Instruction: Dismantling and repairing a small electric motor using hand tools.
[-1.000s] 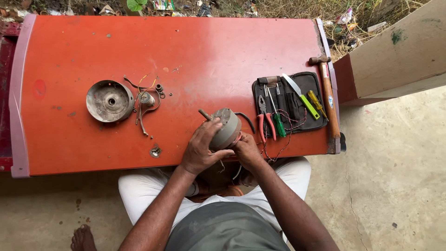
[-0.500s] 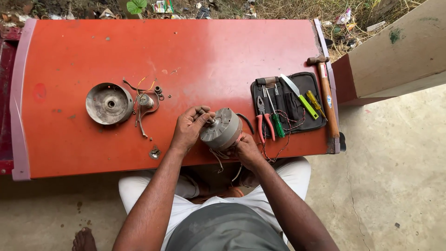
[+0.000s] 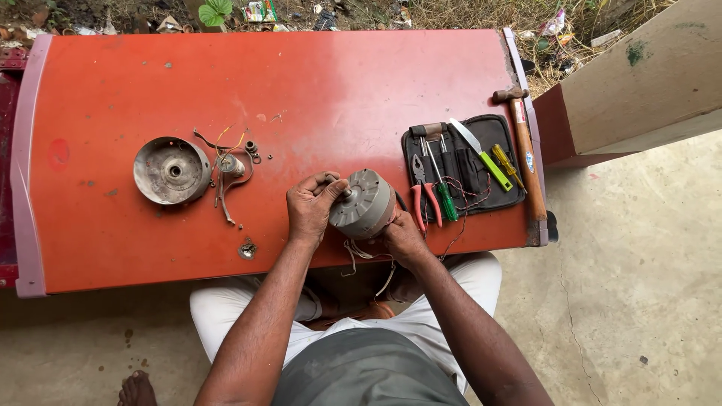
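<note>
Both hands (image 3: 312, 207) still clasp the motor (image 3: 365, 204), unmoved.

Both my forearms reach forward, converging. My left hand (image 3: 312, 204) is curled, fingertips pinched together; my right hand (image 3: 402, 234) is cupped, fingers wrapped.
</note>
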